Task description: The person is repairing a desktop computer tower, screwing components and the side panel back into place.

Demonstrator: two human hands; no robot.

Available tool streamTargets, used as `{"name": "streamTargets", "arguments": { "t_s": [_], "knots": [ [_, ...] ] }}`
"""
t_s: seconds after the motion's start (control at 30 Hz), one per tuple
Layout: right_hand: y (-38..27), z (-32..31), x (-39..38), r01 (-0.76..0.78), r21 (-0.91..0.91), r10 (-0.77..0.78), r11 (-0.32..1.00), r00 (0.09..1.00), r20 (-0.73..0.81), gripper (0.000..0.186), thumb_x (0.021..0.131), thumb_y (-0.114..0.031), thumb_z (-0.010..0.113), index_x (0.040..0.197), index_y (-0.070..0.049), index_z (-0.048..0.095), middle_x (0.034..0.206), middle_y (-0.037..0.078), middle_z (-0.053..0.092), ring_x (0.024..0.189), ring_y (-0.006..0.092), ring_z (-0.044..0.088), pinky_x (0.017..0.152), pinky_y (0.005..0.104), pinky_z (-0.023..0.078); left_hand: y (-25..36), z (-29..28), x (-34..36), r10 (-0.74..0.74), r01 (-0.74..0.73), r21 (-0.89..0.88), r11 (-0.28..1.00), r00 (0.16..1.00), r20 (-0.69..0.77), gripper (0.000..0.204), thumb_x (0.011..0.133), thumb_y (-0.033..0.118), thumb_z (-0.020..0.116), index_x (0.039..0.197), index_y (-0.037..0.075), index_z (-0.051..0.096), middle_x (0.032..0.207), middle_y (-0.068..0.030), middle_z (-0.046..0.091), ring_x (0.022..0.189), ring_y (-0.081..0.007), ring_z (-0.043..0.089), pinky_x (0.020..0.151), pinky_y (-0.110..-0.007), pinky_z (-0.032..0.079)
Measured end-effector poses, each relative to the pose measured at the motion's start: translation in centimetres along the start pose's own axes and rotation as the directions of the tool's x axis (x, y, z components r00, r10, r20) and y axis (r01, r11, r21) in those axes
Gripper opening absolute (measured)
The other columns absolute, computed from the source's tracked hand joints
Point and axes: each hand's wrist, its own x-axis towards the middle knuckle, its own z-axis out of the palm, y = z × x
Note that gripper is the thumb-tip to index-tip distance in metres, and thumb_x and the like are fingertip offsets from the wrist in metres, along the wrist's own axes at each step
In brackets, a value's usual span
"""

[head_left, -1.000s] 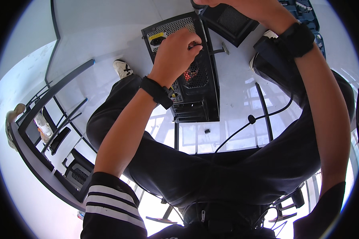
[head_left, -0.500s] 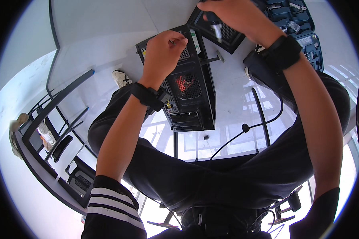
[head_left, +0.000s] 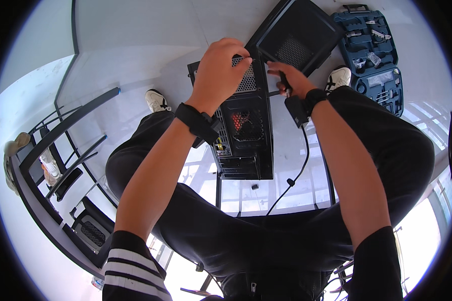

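Observation:
Between my legs a black computer case (head_left: 263,145) lies on the floor, with a perforated fan grille and a honeycomb vent showing. My left hand (head_left: 221,72) is over its far end, thumb and forefinger pinched close together at the edge; whatever they hold is too small to make out. Just right of that edge is my right hand (head_left: 294,83), its fingers curled around a dark handle, which looks like a screwdriver (head_left: 285,80); its shaft is hidden. A black panel (head_left: 306,35) with a perforated patch lies beyond the right hand.
An open tool case (head_left: 374,65) with pliers and other tools lies at the far right. A black cable (head_left: 306,150) hangs from my right wrist's device. A small black piece (head_left: 255,186) is on the floor near the case. Black-framed furniture (head_left: 50,170) stands left.
My right hand has come down and left from above the panel to beside the computer case, with the dark handle still in it. My left hand stays pinched at the case's far end.

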Motion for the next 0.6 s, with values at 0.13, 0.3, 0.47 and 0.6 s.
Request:
{"name": "streamTargets", "arguments": {
  "t_s": [0.13, 0.3, 0.47, 0.6],
  "knots": [
    [3.4, -0.2, 2.4, -0.050, 0.084, 0.043, 0.995, 0.996, 0.080, 0.041, 0.095, -0.050, 0.066, 0.111, -0.012, 0.069, 0.077, -0.002, 0.054, 0.056, 0.0089, 0.044, 0.054, 0.0262, 0.037, 0.8, 0.3, -0.1, -0.080, 0.091, -0.112, 0.990, 0.992, 0.099, 0.019, 0.090, 0.016, 0.075, 0.103, 0.002, 0.075, 0.123, -0.0129, 0.072, 0.111, -0.0332, 0.068, 0.097, -0.038, 0.052],
    [4.4, 0.8, 2.8, -0.019, 0.131, 0.005, 0.991, 0.994, 0.105, 0.050, 0.096, -0.051, 0.068, 0.126, -0.011, 0.068, 0.063, -0.004, 0.043, 0.056, 0.0078, 0.044, 0.055, 0.0264, 0.037, 0.1, 0.3, -0.6, -0.061, 0.065, -0.078, 0.995, 0.997, 0.049, 0.021, 0.090, 0.018, 0.076, 0.105, 0.003, 0.076, 0.123, -0.0132, 0.073, 0.111, -0.0325, 0.070, 0.096, -0.037, 0.053],
    [4.3, 0.8, 2.8, 0.044, 0.142, -0.062, 0.989, 0.991, 0.122, 0.054, 0.096, -0.046, 0.072, 0.135, -0.010, 0.064, 0.065, -0.005, 0.044, 0.057, 0.0068, 0.044, 0.057, 0.0260, 0.037, -0.1, 0.8, -0.5, -0.077, 0.077, -0.095, 0.992, 0.997, 0.005, 0.022, 0.091, 0.019, 0.077, 0.107, 0.005, 0.078, 0.117, -0.0115, 0.076, 0.104, -0.0304, 0.073, 0.093, -0.036, 0.055],
    [4.0, 1.2, 2.1, 0.050, 0.117, -0.062, 0.992, 0.993, 0.103, 0.054, 0.095, -0.044, 0.074, 0.135, -0.009, 0.064, 0.066, -0.006, 0.045, 0.059, 0.0064, 0.045, 0.057, 0.0256, 0.037, -0.1, 0.8, -0.5, -0.052, 0.051, -0.053, 0.997, 0.999, -0.006, 0.019, 0.092, 0.018, 0.076, 0.106, 0.006, 0.078, 0.118, -0.0104, 0.076, 0.103, -0.0271, 0.074, 0.093, -0.034, 0.055]
  ]
}}
